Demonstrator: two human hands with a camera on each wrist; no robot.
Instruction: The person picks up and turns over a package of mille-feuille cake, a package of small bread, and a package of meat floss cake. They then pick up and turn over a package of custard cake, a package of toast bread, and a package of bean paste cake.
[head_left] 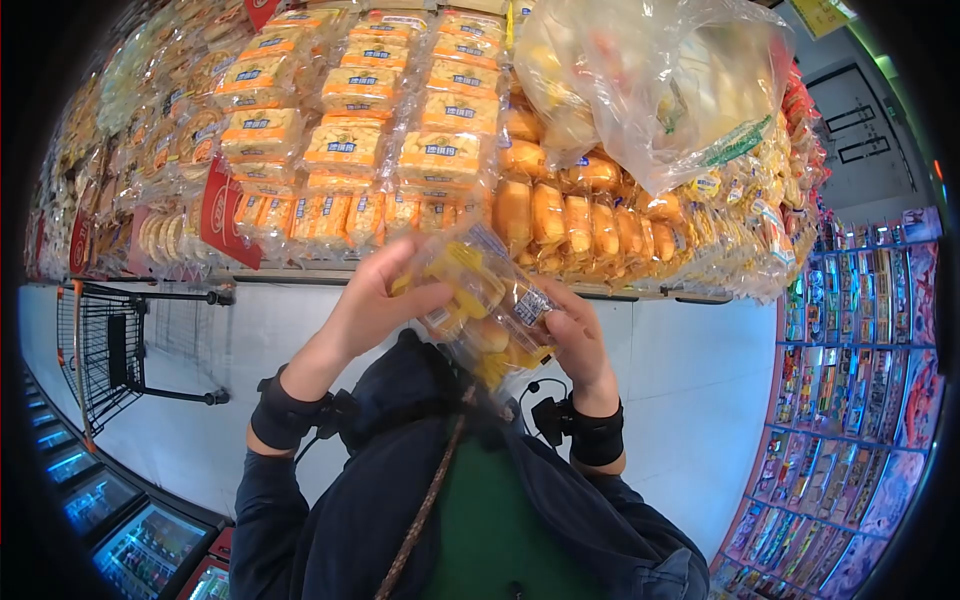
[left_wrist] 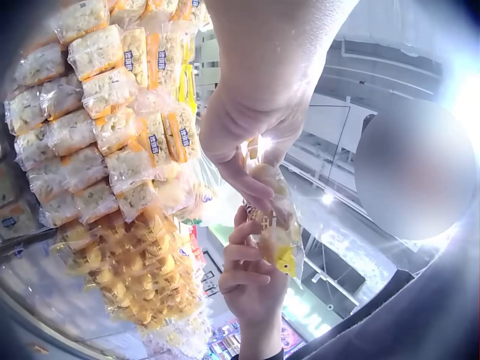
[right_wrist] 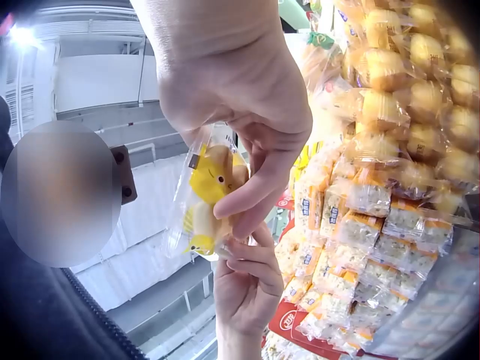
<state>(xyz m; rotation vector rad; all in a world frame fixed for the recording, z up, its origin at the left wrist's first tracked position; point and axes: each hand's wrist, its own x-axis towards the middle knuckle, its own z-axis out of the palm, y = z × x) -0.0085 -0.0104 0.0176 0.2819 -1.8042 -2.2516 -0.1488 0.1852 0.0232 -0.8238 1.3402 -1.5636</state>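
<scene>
A clear plastic pack of small buns (head_left: 478,300) with yellow printing is held before the chest, over the front edge of the display. On one side my left hand (head_left: 368,305) grips it, thumb lying across the film. My right hand (head_left: 578,340) pinches the opposite side, thumb near a dark printed label. Yellow cartoon faces show on the pack (right_wrist: 211,184) in the right wrist view, with pale round buns behind the film. From the left wrist, the right hand (left_wrist: 251,289) appears below the pack, its fingers curled against it.
Just beyond the hands are packs of orange-labelled pastry blocks (head_left: 350,145) and wrapped golden buns (head_left: 575,220). A large filled clear bag (head_left: 650,90) rests on the display. A shopping cart (head_left: 110,345) stands at left, and stocked shelves (head_left: 840,390) line the right.
</scene>
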